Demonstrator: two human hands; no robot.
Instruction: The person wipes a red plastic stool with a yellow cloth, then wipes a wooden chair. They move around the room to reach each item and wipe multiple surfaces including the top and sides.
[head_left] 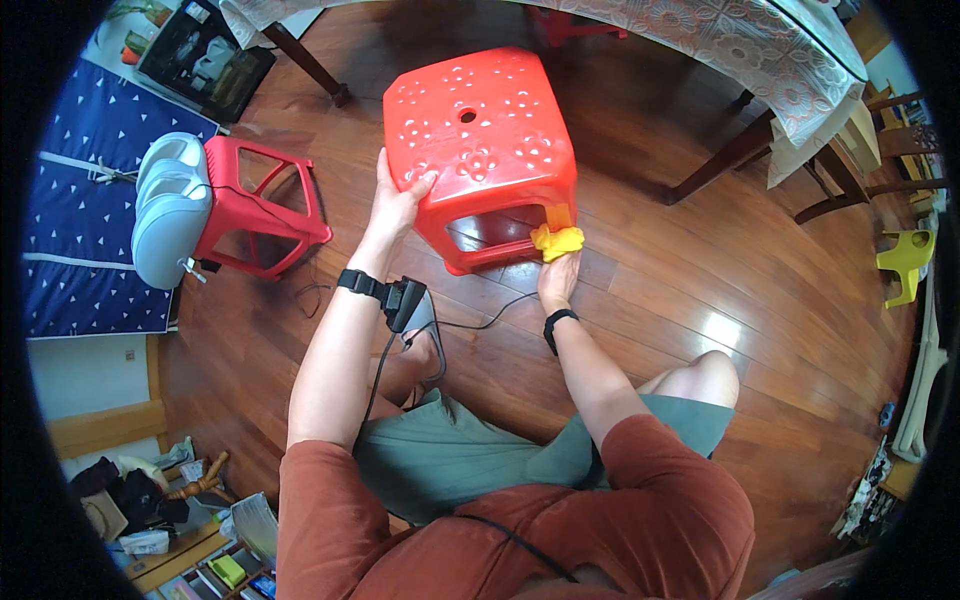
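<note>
A red plastic stool (478, 95) with raised flower patterns and a hole in its seat is in front of me. My left hand (396, 198) grips the near left edge of the seat, thumb on top and the other fingers hidden at the side. In my right hand (560, 278) is a bunched yellow cloth (558, 243), held against the stool's near right leg. That cloth hides most of the right fingers. A black device is strapped to my left wrist, and a dark band circles the right one.
To the left, a second red stool (262, 200) bears a light-blue plastic item (168, 225). A table with a lace-patterned cloth (690, 50) spans the far side. Black cables (480, 325) trail over the wooden floor near my foot. A small yellow stool (906, 262) stands far right.
</note>
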